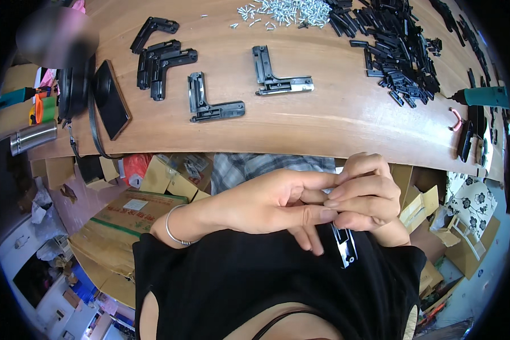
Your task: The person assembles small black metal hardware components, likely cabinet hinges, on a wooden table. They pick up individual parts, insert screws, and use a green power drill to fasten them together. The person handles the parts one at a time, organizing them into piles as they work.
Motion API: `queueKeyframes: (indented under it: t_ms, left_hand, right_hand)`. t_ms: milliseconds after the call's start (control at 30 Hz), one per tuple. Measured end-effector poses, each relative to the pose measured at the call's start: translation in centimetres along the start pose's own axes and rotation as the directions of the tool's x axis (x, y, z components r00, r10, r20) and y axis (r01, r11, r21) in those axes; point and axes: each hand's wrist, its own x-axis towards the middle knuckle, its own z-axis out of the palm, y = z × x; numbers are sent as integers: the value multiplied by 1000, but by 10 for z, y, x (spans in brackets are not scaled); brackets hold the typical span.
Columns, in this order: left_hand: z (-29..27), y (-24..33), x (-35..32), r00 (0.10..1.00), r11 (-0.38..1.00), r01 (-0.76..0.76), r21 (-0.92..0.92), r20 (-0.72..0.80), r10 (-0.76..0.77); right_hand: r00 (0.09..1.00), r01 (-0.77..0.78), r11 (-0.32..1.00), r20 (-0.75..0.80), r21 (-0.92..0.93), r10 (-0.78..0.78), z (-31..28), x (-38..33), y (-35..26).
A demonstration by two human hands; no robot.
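Note:
My two hands meet above the lap, just short of the table edge. My right hand (371,192) is closed around a slim, slotted metal bracket (346,252), whose lower end sticks out below the fingers; its upper part is hidden. Against those fingertips my left hand (292,207) pinches with thumb and index finger, and whatever lies in that pinch is covered. Its lower fingers hang loosely. Beyond on the table lie two L-shaped black assemblies, a nearer one (212,102) and another with a shiny metal strip (277,73).
Several more black L-shaped pieces (164,62) lie at the left, near a dark phone-like slab (111,99). At the back are silver screws (300,12) and a heap of black parts (399,51). A teal electric screwdriver (481,96) is at right; cardboard boxes (124,226) stand below.

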Motion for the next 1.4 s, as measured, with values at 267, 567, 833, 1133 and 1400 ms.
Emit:
queueKeyframes:
  t_ms: [267,567,833,1133,1400]
  left_hand:
    - [1,-12,2,993,991,-91,-98,-83,83]
    - [-10,-19,-3,979,989,-135,-64,-163,123]
    - [-10,-21,-6,979,989,-79,-127,-194,53]
    - [1,-10,-6,899,937,-284,205,-284,334]
    - [4,-2,-8,818,669,-276,690,-197,541]
  right_hand:
    - [998,26,999,56,23,-27,-6,0,-6]
    - [1000,11,974,1,-225,-11,7,11,-16]
    - [995,-72,993,62,-89,78,4,14,-9]
    - [810,-284,955,-513,83,285,21,-2,4]
    - [427,-431,-81,282,899,859,13,-15,-16]
